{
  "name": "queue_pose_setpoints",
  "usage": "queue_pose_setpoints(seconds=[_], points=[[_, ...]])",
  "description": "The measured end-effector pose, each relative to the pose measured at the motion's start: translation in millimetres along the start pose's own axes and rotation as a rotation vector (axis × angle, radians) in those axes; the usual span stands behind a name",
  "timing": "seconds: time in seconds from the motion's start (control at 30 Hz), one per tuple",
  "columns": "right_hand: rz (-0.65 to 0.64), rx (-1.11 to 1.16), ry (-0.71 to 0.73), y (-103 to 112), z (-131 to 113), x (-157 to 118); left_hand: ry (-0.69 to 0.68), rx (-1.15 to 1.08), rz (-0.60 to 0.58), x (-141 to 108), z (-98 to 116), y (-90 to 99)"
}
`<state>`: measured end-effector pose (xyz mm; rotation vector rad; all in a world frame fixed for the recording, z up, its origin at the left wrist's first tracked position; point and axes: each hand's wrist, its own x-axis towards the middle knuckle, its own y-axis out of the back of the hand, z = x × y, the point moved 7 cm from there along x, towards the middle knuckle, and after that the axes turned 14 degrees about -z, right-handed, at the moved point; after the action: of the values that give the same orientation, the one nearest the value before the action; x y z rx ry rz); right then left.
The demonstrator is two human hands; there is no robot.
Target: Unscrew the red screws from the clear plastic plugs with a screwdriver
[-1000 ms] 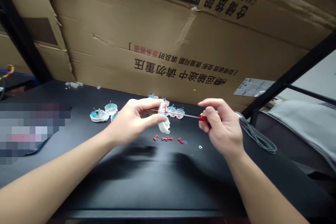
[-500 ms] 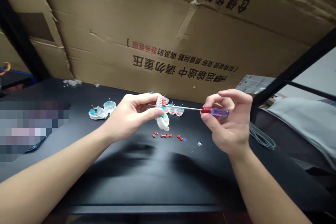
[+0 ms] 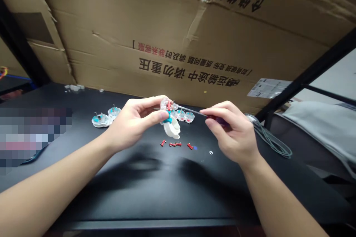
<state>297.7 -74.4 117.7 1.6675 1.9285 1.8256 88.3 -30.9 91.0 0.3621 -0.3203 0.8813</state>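
My left hand (image 3: pixel 133 122) grips a small clear plastic plug housing (image 3: pixel 168 113) with teal and red inner parts and a curved white cover (image 3: pixel 171 126). My right hand (image 3: pixel 233 129) pinches a screwdriver (image 3: pixel 191 111), its handle mostly hidden by my fingers. The thin steel shaft slopes up and left, and its tip reaches the top of the housing. Below my hands, several small red metal parts (image 3: pixel 174 144) lie on the black table (image 3: pixel 139 192). A small blue piece (image 3: pixel 195 148) and a white ring (image 3: pixel 211 152) lie to their right.
Several similar clear plug housings (image 3: pixel 100 120) with teal parts stand left and behind my hands. A large printed cardboard sheet (image 3: pixel 178 33) stands behind the table. A grey coiled cable (image 3: pixel 271 140) lies at the right, beside grey fabric (image 3: pixel 317 126).
My right hand has moved left, closer to the housing, and the screwdriver shaft now slopes instead of lying level. The housing has turned, showing more of its white cover.
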Motion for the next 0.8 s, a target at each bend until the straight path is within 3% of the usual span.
queue_pose_setpoints(seconds=[0.13,0.37,0.47,0.53,0.67,0.73,0.8], points=[[0.051,-0.039,0.021,2.1,-3.2,0.8,-0.034,-0.117,-0.033,0.5,1.2,-3.0],[0.042,-0.007,0.036,-2.9,-4.8,-0.5,0.013,-0.066,-0.052,-1.3,0.0,-7.6],[0.040,-0.003,0.030,0.0,-4.4,-0.5,0.020,0.059,-0.055,-1.1,2.8,-6.2],[-0.006,0.031,-0.010,-0.6,-1.1,0.6,-0.011,0.260,-0.055,-1.5,9.6,-3.4],[-0.281,0.199,-0.226,-20.5,13.8,1.9,-0.152,0.682,-0.113,-4.1,25.2,-6.2],[-0.315,0.197,-0.256,-24.2,15.4,1.3,-0.128,0.704,-0.136,-3.6,23.6,-7.6],[-0.200,0.034,-0.146,-14.8,7.9,2.1,-0.011,0.563,-0.168,-1.1,13.9,-8.7]])
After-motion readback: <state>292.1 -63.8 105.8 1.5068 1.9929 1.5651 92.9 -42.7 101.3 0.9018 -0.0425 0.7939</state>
